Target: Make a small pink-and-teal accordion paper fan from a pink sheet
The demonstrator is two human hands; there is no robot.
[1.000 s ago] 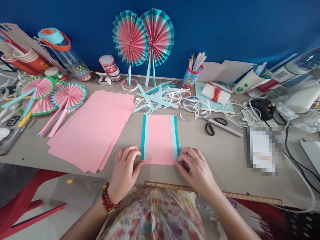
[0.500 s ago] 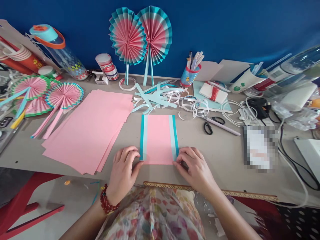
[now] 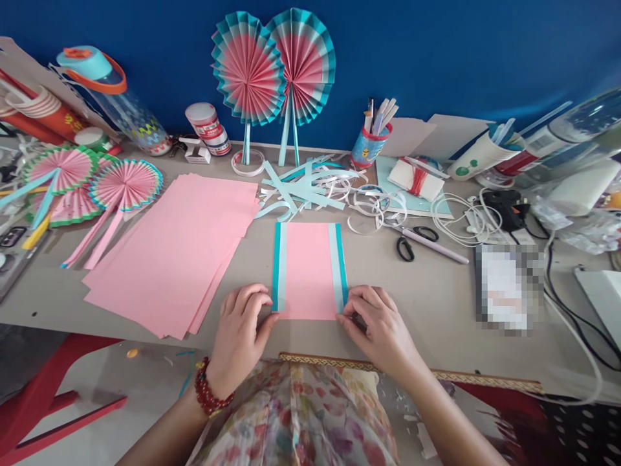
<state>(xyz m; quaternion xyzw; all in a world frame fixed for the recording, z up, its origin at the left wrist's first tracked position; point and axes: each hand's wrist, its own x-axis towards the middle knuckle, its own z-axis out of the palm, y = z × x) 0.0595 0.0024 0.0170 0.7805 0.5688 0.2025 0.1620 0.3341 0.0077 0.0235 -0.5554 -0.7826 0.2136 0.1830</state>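
Observation:
A pink paper sheet (image 3: 308,265) with teal and pale blue strips along both long edges lies flat on the table in front of me. My left hand (image 3: 240,333) pinches its near left corner between thumb and fingers. My right hand (image 3: 376,327) pinches the near right corner the same way. Both hands rest on the tabletop at the sheet's near edge.
A stack of pink sheets (image 3: 174,249) lies to the left. Finished paper fans lie at far left (image 3: 121,188) and stand at the back (image 3: 272,65). Paper strip scraps (image 3: 310,184), scissors (image 3: 412,239), a pen cup (image 3: 371,145), cables (image 3: 466,220) and bottles crowd the back and right.
Only the view shifted slightly; both hands stay pinched on the sheet's near corners.

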